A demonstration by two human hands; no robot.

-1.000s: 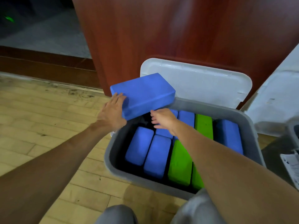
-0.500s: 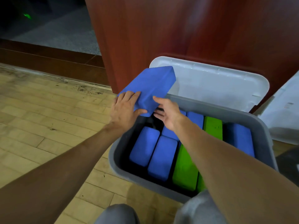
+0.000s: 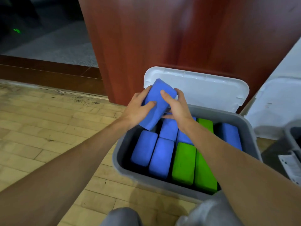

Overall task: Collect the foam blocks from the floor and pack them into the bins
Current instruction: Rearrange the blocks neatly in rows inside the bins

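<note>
A blue foam block [image 3: 156,110] is tilted on end over the far left corner of the grey bin [image 3: 162,181], its lower end dipping inside. My left hand [image 3: 138,108] grips its left side, thumb across the face. My right hand [image 3: 176,104] grips its right side, thumb on top. Inside the bin, several blue blocks [image 3: 160,154] and two green blocks [image 3: 184,162] stand packed side by side. One more blue block [image 3: 231,136] sits at the right wall.
The bin's white lid [image 3: 206,88] leans against a reddish wooden panel [image 3: 162,38] behind. A second grey bin [image 3: 293,139] shows at the right edge. Wooden floor [image 3: 48,128] spreads to the left; my knees [image 3: 122,217] are at the bottom.
The blue block has turned from lying flat and raised to standing tilted on end, lowered toward the bin's far left corner. My right hand has moved from under it onto its right side.
</note>
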